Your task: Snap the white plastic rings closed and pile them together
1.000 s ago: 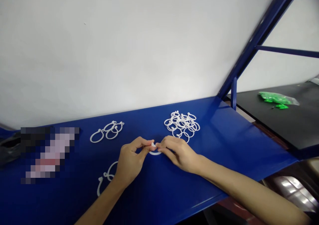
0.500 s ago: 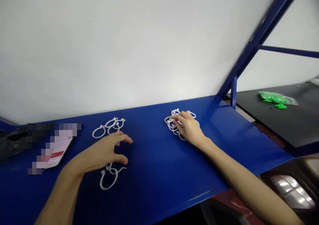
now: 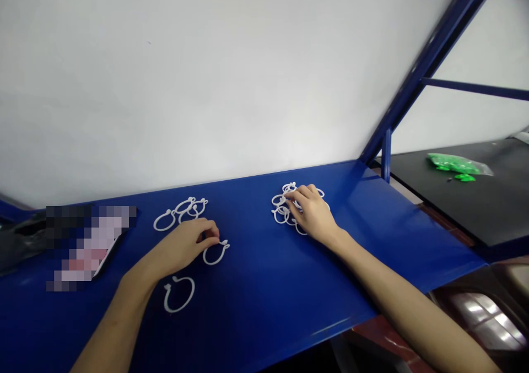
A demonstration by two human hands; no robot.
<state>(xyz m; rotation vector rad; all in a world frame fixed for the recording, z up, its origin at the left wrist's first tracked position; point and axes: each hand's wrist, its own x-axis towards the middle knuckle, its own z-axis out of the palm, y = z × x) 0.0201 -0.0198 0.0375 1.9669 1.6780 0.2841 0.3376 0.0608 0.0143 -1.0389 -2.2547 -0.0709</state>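
My left hand (image 3: pixel 185 246) is closed in a pinch on a thin white open ring (image 3: pixel 214 263) with small knobs at its ends. Another white open ring (image 3: pixel 192 293) lies just below that hand on the blue table. Several more white rings (image 3: pixel 164 228) form a loose group beyond it. My right hand (image 3: pixel 316 213) rests over a pile of white rings (image 3: pixel 281 222), fingers curled down and closing on a ring there. Part of the pile is hidden under the palm and fingers.
A blurred-out flat device (image 3: pixel 97 241) and a dark bag (image 3: pixel 20 238) lie at the left of the blue table (image 3: pixel 264 296). A white wall (image 3: pixel 256 75) rises behind. At right stand a blue frame (image 3: pixel 417 67) and a black table with a bag of green pieces (image 3: pixel 454 163).
My left hand has closed from spread fingers, and a ring from below it is now raised in the pinch. Under my right hand, a ring in the pile has shifted slightly.
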